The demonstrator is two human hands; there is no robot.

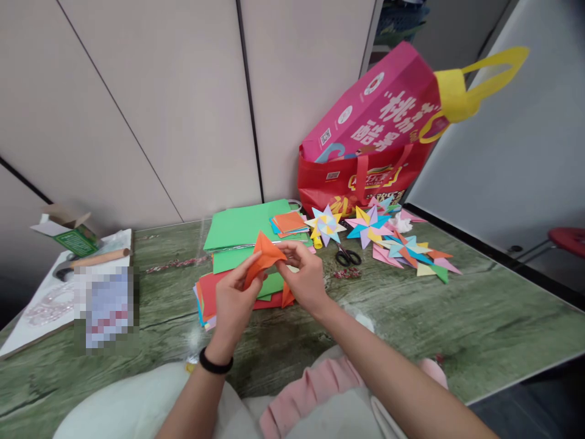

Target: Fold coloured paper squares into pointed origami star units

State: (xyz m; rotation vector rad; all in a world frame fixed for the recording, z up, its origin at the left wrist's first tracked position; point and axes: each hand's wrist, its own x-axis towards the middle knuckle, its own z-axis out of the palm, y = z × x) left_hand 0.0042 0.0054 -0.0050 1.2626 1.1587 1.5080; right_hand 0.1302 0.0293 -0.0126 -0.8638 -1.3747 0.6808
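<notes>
1. The orange folded paper is held up between both hands, above the stacked sheets near the middle of the table; one pointed corner sticks upward.
2. The left hand has its grip closed on the left part of this paper, thumb in front and fingers behind. A black band circles that wrist.
3. The right hand has its grip pinched on the paper's right side, fingertips drawn together.
4. Below the hands lie green sheets and red sheets, with other colours showing at the left edge of the pile. A second orange piece lies on it, beneath the right hand.
5. A stack of small paper squares rests on the green sheets, near a pastel paper star.
6. Right of the pile are black-handled scissors and a multicoloured star, with more folded pieces beside it.
7. Behind these stands a red bag, a tilted pink box protruding from its top.
</notes>
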